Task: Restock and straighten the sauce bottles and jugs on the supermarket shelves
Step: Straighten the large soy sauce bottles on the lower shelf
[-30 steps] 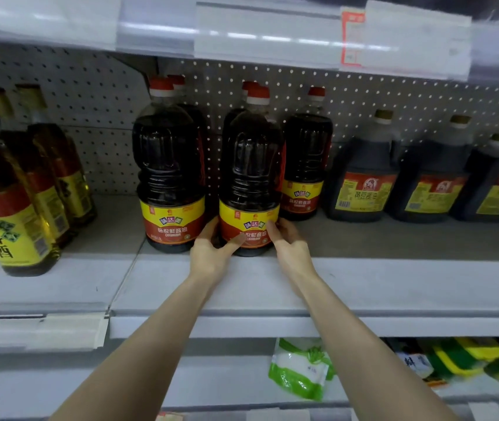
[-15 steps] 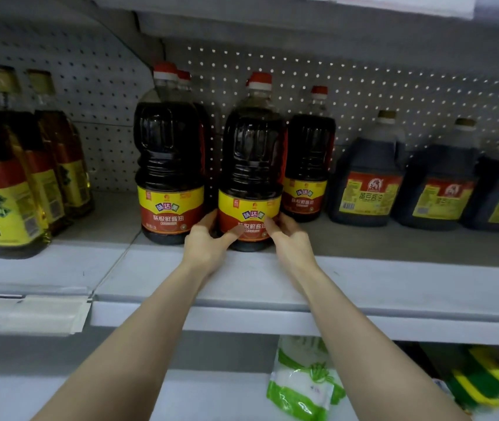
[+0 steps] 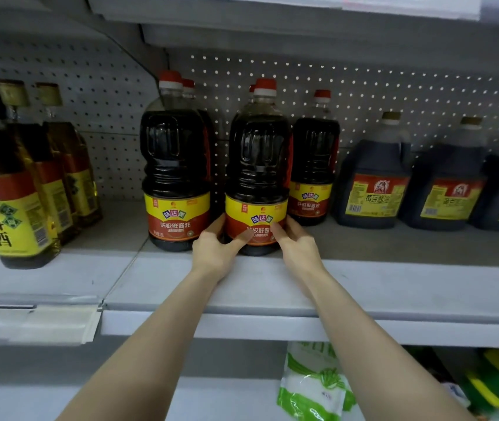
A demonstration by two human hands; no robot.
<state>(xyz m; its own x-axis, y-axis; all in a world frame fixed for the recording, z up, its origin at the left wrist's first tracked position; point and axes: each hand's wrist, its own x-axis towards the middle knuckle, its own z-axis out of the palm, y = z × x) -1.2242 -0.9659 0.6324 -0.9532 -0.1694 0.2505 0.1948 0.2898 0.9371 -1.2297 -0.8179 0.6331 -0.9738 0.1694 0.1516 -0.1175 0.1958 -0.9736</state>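
The tall clear-plastic bottle of dark soy sauce with a red cap and a yellow-and-red label (image 3: 258, 165) stands upright near the front of the grey metal shelf (image 3: 394, 268), and I have it between both hands. My left hand (image 3: 214, 253) wraps the lower left side of the label, with the thumb lying across the front of the red band. My right hand (image 3: 298, 247) wraps the lower right side the same way, its thumb also on the front. The other fingers curl round the sides towards the back, where I cannot see their tips. Both forearms reach up over the shelf's front lip.

Directly behind this bottle the red cap of another one (image 3: 251, 88) peeks out beside its neck. Just to the left stands a matching soy sauce bottle (image 3: 176, 177), label facing forward, with one more tucked behind it. To the right and set further back is a third matching bottle (image 3: 315, 165).

Further right, well back on the shelf, stands a row of squat dark jugs with tan caps and red-and-yellow labels (image 3: 372, 177). On the adjoining shelf section to the left stand amber bottles with gold caps and yellow labels (image 3: 14, 192), one behind the other. A white perforated back panel (image 3: 363, 95) runs behind everything. On the shelf below lies a green-and-white plastic bag (image 3: 312, 387).
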